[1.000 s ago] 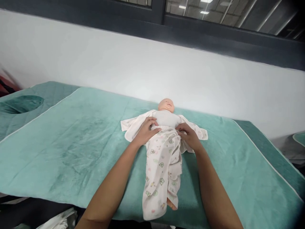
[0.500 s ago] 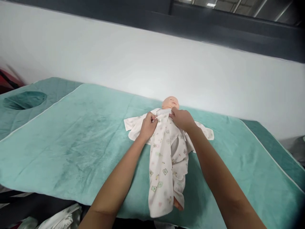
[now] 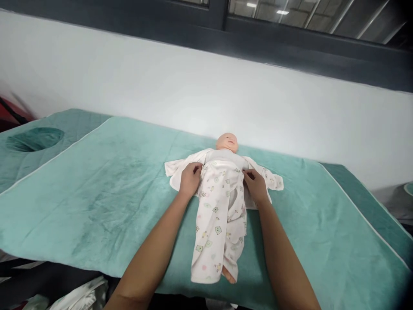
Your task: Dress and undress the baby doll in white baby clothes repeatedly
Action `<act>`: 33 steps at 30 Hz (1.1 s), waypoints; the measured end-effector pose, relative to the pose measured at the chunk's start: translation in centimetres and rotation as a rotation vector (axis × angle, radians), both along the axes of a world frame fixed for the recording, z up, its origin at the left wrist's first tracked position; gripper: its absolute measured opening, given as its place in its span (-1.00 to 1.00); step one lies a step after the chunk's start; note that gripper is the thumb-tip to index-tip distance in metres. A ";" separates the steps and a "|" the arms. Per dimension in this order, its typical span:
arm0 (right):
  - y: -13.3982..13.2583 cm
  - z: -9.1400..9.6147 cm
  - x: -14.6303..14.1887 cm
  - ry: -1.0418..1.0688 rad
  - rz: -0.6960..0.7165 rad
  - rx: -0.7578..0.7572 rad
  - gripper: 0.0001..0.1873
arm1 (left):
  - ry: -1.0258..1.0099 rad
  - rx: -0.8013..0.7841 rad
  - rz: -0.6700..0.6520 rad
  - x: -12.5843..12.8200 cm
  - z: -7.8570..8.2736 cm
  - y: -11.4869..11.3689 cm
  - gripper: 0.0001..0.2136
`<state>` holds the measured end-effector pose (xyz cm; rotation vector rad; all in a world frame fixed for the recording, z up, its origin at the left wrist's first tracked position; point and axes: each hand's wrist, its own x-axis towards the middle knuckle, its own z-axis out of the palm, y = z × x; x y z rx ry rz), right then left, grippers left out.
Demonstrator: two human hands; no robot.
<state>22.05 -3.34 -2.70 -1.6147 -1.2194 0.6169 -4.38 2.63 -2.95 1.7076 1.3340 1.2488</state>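
Observation:
A baby doll (image 3: 226, 142) lies on its back on the teal bed cover, head toward the wall. It wears patterned white baby pants (image 3: 214, 215), drawn high up the torso. One foot (image 3: 228, 274) pokes out of a leg end. A matching jacket (image 3: 272, 178) is spread open beneath it, sleeves out to both sides. My left hand (image 3: 191, 178) pinches the waistband at its left side, and my right hand (image 3: 255, 184) has its fingers closed at the waistband's right side. Grey-white fabric covers the doll's chest above the waistband.
The teal bed cover (image 3: 129, 189) stretches to both sides, with a face hole (image 3: 35, 138) at the far left. A white wall (image 3: 161, 86) runs along the back under a dark window frame (image 3: 129, 21). Crumpled cloth (image 3: 84, 295) lies below the front edge at left.
My hands have moved apart and down from the doll's neck area to its sides. The waistband has spread flat across the torso, and the chest fabric now shows.

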 end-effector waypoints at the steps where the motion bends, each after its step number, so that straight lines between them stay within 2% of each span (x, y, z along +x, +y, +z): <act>1: -0.1 0.0 0.3 0.011 0.048 -0.036 -0.73 | -0.017 -0.074 -0.046 -0.2 0.0 -0.1 -0.80; 5: -0.2 0.1 1.2 0.149 0.281 -0.108 -0.81 | -0.118 -0.317 -0.318 -0.8 0.3 0.0 -0.75; 8: -0.2 0.3 1.8 0.269 0.386 -0.111 -0.75 | -0.171 -0.434 -0.467 -1.3 0.9 0.2 -0.71; 14: -0.4 0.8 2.4 0.410 0.544 -0.196 -0.73 | -0.136 -0.475 -0.590 -2.1 1.6 0.4 -0.74; 19: -0.9 1.5 2.5 0.425 0.604 -0.230 -0.69 | -0.127 -0.419 -0.527 -2.2 1.6 -0.2 -0.77; 25: -1.2 1.6 1.6 0.468 0.568 -0.174 -0.66 | -0.306 -0.411 -0.425 -0.7 0.9 -1.0 -0.73; 28: -0.7 0.8 0.7 0.427 0.497 -0.101 -0.74 | -0.378 -0.383 -0.336 0.3 0.9 -1.2 -0.74; 31: 0.1 0.0 -0.4 0.375 0.350 0.019 -0.77 | -0.382 -0.305 -0.234 1.0 1.1 -1.3 -0.79; 33: 0.5 -0.2 -0.9 0.364 0.271 0.066 -0.76 | -0.360 -0.259 -0.215 1.2 1.3 -1.4 -0.82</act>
